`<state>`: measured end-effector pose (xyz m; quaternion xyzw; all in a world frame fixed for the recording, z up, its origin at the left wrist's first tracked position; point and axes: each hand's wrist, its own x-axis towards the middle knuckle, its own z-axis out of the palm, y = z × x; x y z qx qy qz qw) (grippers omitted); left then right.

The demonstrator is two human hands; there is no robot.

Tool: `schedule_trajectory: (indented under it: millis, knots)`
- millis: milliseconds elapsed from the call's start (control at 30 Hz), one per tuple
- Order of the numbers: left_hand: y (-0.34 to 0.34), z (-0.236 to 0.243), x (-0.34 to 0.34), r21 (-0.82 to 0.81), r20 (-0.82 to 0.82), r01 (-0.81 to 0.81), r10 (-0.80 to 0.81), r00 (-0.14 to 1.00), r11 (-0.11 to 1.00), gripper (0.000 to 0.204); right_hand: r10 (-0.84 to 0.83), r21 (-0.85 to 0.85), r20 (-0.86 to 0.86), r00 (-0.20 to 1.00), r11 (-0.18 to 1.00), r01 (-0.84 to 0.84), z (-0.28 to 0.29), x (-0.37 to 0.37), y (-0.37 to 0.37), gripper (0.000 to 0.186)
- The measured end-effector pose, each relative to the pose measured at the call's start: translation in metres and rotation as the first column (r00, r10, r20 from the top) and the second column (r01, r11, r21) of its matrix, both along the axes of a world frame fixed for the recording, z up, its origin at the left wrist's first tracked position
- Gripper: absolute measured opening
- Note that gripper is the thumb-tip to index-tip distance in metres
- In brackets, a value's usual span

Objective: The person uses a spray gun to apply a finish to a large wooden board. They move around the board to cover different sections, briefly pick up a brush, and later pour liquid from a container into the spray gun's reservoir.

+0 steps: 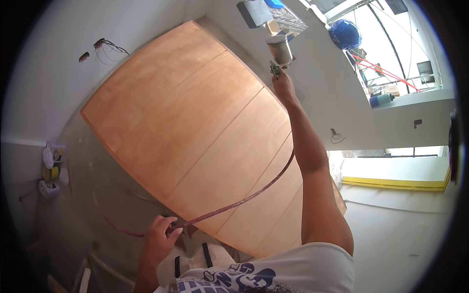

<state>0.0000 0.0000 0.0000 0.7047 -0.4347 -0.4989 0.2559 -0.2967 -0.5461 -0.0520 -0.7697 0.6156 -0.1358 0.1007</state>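
Observation:
A large wooden panel [195,107] with several straight seams lies in front of me, its surface orange-brown toward the far left and paler toward the near right. Stretched out past its far right edge, my right hand [283,84] is closed round a spray gun [275,70] with a metal cup [279,50] on top. A dark red hose [234,205] runs from behind my right forearm across the panel. My left hand [160,238], by the panel's near edge, has its fingers curled round that hose, which trails on to the left.
Loose wires [112,47] stick out of the left wall. A blue helmet [345,34] and a bottle [382,100] are by the window opening on the right. A grey box [254,13] stands at the far end. Tape rolls and packages [50,170] lie at the left.

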Motion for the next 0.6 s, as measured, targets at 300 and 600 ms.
schedule_trajectory:
  millis: [300, 600]
  knots:
    - [0.071, -0.015, 0.011, 0.004, 0.015, -0.110, 0.110, 0.994, 0.994, 0.036, 0.049, 0.238, 0.231, 0.972, 0.966, -0.105, 0.030, 0.035, 0.121, 0.047]
    - [0.205, -0.014, 0.039, 0.008, 0.053, -0.118, 0.118, 0.992, 0.993, 0.046, 0.055, 0.594, 0.273, 0.961, 0.776, -0.213, 0.066, 0.107, 0.308, 0.030]
